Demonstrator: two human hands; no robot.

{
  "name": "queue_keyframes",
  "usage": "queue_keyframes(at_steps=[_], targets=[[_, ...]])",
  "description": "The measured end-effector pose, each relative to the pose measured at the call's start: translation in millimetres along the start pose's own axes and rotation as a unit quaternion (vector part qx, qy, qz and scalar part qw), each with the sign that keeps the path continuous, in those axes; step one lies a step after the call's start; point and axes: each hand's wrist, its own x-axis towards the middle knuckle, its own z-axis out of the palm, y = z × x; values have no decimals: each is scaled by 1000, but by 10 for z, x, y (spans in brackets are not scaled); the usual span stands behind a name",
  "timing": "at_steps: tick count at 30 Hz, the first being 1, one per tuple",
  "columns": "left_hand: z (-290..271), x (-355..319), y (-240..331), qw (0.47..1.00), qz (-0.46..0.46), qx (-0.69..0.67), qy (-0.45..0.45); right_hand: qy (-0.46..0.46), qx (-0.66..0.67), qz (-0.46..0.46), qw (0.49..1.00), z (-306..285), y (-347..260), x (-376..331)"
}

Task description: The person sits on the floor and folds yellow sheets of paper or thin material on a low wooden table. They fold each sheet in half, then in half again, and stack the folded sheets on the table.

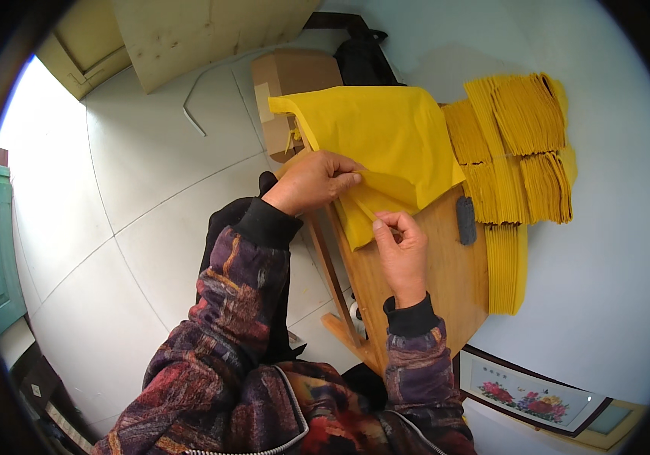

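A yellow cloth [374, 125] lies over the far part of a wooden table [431, 262], its left side hanging past the table's edge. My left hand [317, 182] is closed in a pinch on the near left part of this cloth. Close by on the right, my right hand [403, 246] pinches the same cloth between thumb and forefinger. Between the two hands the near edge is lifted, with a fold running from one to the other. The near corner droops below that fold.
Stacks of folded yellow cloth [518, 152] stand along the table's right side by the wall. A dark grey block [465, 220] rests on the table near them. Beyond the table are a cardboard box [295, 72] and a black bag [370, 61]. A framed flower picture [530, 390] is at lower right.
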Motion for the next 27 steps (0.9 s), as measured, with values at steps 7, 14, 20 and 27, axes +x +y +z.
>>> queue_keyframes(at_steps=[7,14,20,27], targets=[[-14,-11,-9,1000,23,-1,-14,20,-79,-53,995,-57,-131,95],[34,-20,-43,998,60,10,8,85,-200,-210,953,-96,-268,280],[26,-28,71,999,-11,6,37,76,-229,-191,952,-45,-144,-110],[19,-32,98,999,0,-9,33,40,-364,-218,904,192,51,-237]])
